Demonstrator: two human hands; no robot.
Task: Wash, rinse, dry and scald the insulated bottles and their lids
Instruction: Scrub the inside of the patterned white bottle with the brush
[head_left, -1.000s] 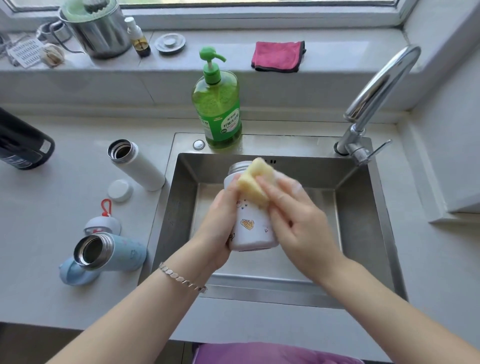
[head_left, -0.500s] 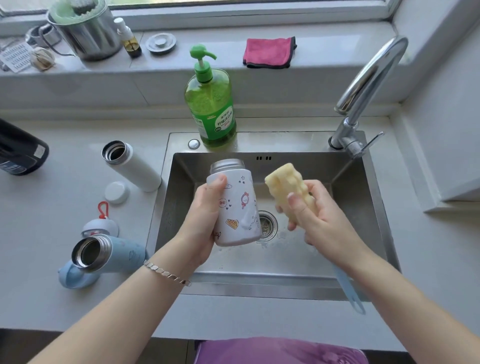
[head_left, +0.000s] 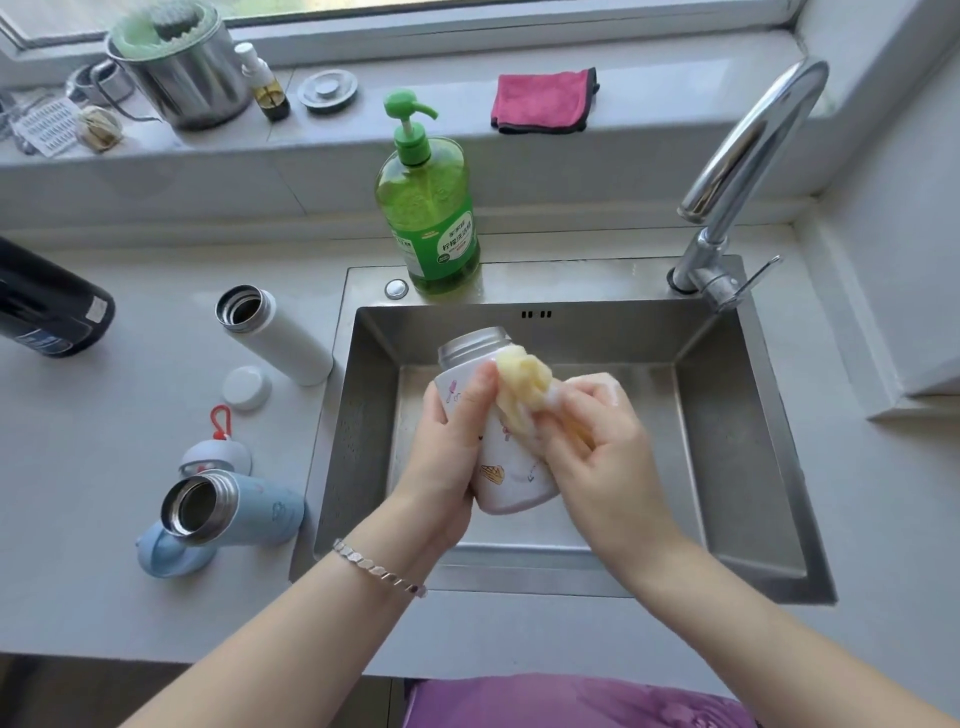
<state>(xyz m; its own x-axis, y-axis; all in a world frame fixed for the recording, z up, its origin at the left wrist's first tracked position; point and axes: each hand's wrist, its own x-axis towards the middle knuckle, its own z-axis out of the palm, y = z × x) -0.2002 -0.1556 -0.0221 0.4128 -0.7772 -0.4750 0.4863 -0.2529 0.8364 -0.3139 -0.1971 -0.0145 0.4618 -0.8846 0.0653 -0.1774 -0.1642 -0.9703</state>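
1. Left hand (head_left: 447, 457) has its fingers curled round the patterned bottle (head_left: 511, 478), thumb up near the steel neck, holding it tilted above the sink (head_left: 363, 415).
2. Right hand (head_left: 597, 457) grips a sudsy yellow sponge (head_left: 522, 384) and squeezes it against the bottle's upper side, with foam on the fingers.
3. That bottle has no lid on, and its open mouth points toward the sink's back wall.
4. Out on the counter (head_left: 104, 415) to the left there's a white bottle (head_left: 280, 338), mouth open, right by the sink edge, with a white lid (head_left: 247, 387) just beside it.
5. Nearer the person, a blue bottle (head_left: 244, 506), also open, rests against a blue lid (head_left: 166, 556). A grey lid with a red loop (head_left: 215, 457) sits just behind it.
6. Behind the basin stands the green soap dispenser (head_left: 431, 223), and the tap (head_left: 748, 156) is at the right corner.
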